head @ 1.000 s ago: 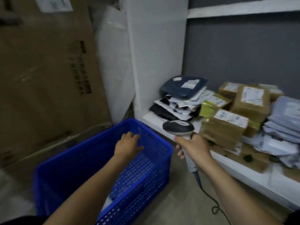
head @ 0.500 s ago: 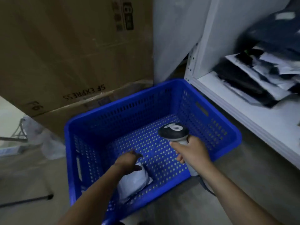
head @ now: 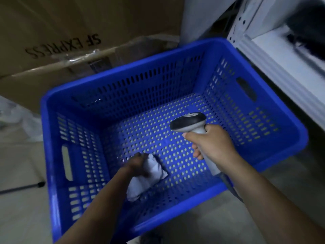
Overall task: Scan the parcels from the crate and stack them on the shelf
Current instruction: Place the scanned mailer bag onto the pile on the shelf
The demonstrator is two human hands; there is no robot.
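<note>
1. Parcel [head: 149,176], a small white soft mailer, sat on the perforated floor of the blue crate [head: 140,88], toward the near left corner.
2. Left hand [head: 137,164] was down on it, fingers curled over its top end (kinda blurry tho).
3. Right hand [head: 211,145] was wrapped round the handle of a barcode scanner [head: 188,121], up over the crate floor.
4. White shelf [head: 281,55] stood right beside the crate, with an SF EXPRESS cardboard box [head: 88,23] behind.

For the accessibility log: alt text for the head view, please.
Inside a blue perforated plastic crate, the left hand grips a white soft-plastic parcel, the only one visible there. The right hand holds a grey-and-black handheld barcode scanner above the crate floor; a white metal shelf stands to the right.
</note>
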